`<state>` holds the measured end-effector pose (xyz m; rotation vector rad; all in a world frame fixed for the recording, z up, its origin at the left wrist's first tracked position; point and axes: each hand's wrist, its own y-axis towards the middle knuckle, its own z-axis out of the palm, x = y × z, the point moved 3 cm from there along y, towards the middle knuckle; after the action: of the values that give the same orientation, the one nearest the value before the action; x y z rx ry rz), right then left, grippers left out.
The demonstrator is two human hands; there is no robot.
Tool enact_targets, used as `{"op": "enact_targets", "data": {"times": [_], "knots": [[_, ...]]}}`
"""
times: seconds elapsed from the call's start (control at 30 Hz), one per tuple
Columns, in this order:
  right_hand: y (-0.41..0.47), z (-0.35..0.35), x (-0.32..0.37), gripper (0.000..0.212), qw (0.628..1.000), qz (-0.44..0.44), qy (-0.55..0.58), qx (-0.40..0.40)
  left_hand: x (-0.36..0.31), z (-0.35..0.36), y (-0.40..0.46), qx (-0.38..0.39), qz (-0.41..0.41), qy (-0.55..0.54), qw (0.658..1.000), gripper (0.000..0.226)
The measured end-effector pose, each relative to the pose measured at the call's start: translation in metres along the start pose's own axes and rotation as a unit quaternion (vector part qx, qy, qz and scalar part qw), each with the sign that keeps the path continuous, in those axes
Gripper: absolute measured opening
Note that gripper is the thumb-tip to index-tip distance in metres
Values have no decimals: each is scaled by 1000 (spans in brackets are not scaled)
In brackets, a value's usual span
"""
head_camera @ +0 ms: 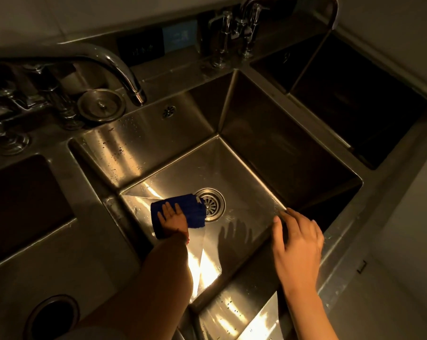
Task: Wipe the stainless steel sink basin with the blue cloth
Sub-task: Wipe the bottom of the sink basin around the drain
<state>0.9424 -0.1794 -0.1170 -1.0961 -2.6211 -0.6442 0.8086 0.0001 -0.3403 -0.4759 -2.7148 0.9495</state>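
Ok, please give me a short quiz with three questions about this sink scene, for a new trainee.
1. True or false: the left hand presses the blue cloth flat on the basin floor.
2. The cloth lies: A) on the faucet, B) beside the drain, C) on the counter.
3. Fill in: the right hand is near the basin's ____ edge.

Key: 1 true; 2 B; 3 front.

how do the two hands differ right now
The left hand lies flat on the blue cloth, deep on the sink basin floor; the right hand is empty, up at the basin's near rim. The left presses down; the right rests, fingers spread. Both are bare.
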Motion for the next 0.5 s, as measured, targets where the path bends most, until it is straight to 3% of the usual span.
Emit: {"op": "enact_targets", "data": {"times": [0.23, 0.4, 0.5], "knots": [[0, 0, 1, 45, 1000, 2, 3, 0, 3, 1, 6, -8, -1, -11, 1000, 80], [1, 0, 0, 47, 1000, 7, 3, 6, -1, 16, 3, 1, -84, -115, 990, 66], [1, 0, 0, 47, 1000, 6, 3, 9, 1, 14, 5, 9, -104, -132, 986, 73]]}}
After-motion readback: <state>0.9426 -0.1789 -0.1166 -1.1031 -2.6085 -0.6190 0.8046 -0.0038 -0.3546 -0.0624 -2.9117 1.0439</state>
